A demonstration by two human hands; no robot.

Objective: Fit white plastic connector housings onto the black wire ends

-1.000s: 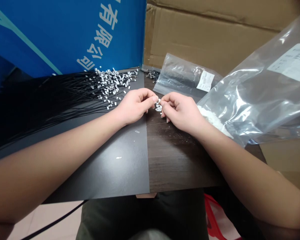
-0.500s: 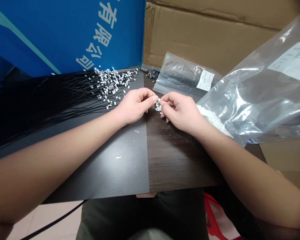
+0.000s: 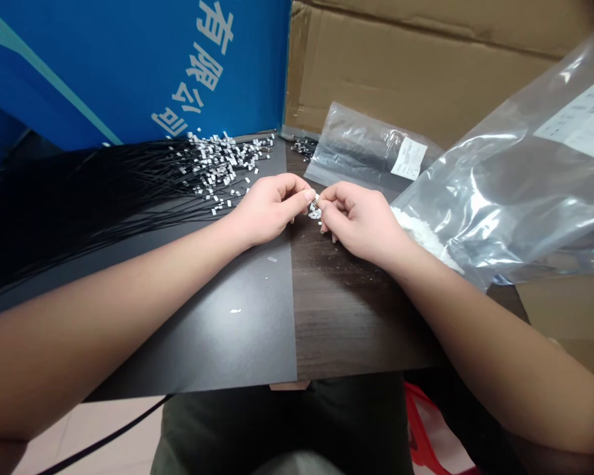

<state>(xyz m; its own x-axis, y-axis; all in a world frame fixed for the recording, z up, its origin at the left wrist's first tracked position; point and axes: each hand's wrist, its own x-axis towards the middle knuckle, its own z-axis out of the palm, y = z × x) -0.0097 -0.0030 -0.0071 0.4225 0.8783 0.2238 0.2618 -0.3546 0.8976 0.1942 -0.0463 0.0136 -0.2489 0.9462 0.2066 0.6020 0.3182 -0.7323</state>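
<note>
Two hands meet over the seam where mat and tabletop join. The left hand [image 3: 267,211] and the right hand [image 3: 361,221] each close thumb and forefinger on one small white connector [image 3: 315,198], pinched between the opposing fingertips just above the surface. The remaining fingers of both hands are curled in. A few more white pieces [image 3: 314,213] show directly below the pinch, at the right hand's fingers. Whether they sit in that hand or on the table cannot be told.

The left forearm lies over a black mat [image 3: 218,316], the right over the dark wood table [image 3: 346,310]. To the left of the left hand, a broad spread of thin black wires [image 3: 103,191] lies on the mat, their white-tipped ends [image 3: 222,165] fanned out just beyond the left knuckles. Close beside the right wrist, a large clear plastic bag [image 3: 515,198] holds a heap of white parts [image 3: 420,234]. Behind the hands lies a smaller plastic bag [image 3: 361,148] bearing a white label. A cardboard box [image 3: 400,66] and a blue printed panel [image 3: 129,59] stand along the back of the table.
</note>
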